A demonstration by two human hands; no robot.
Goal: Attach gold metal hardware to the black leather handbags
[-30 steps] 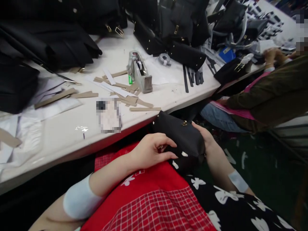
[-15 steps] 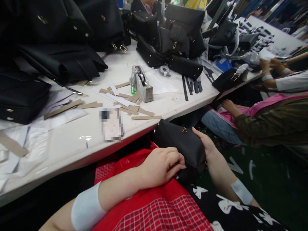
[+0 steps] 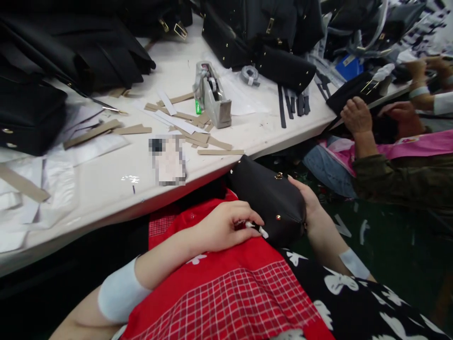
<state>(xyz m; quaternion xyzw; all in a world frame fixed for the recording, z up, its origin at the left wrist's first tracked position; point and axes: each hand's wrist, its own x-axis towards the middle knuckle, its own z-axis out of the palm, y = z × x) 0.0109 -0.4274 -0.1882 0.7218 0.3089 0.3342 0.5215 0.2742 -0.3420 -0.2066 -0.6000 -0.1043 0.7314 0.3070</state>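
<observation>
A small black bag (image 3: pixel 269 198) with gold studs rests on my lap, just below the white table's edge (image 3: pixel 106 208). My right hand (image 3: pixel 311 208) cups its far right side, fingers wrapped round it. My left hand (image 3: pixel 226 226) lies on the red apron (image 3: pixel 230 293) at the bag's near end, fingers curled and pinching something small and white at the bag's lower edge.
On the table lie a grey tape dispenser (image 3: pixel 212 97), several brown cardboard strips (image 3: pixel 208 141), a phone (image 3: pixel 169 160), black straps (image 3: pixel 292 104) and piles of black bags (image 3: pixel 88 56). A co-worker in a dark sleeve (image 3: pixel 396 179) sits to the right, hand (image 3: pixel 356 115) at the table edge.
My left hand slid down from the bag's top to its near lower edge and closed into a pinch. The bag tilted slightly. The co-worker's hand moved up to the table edge.
</observation>
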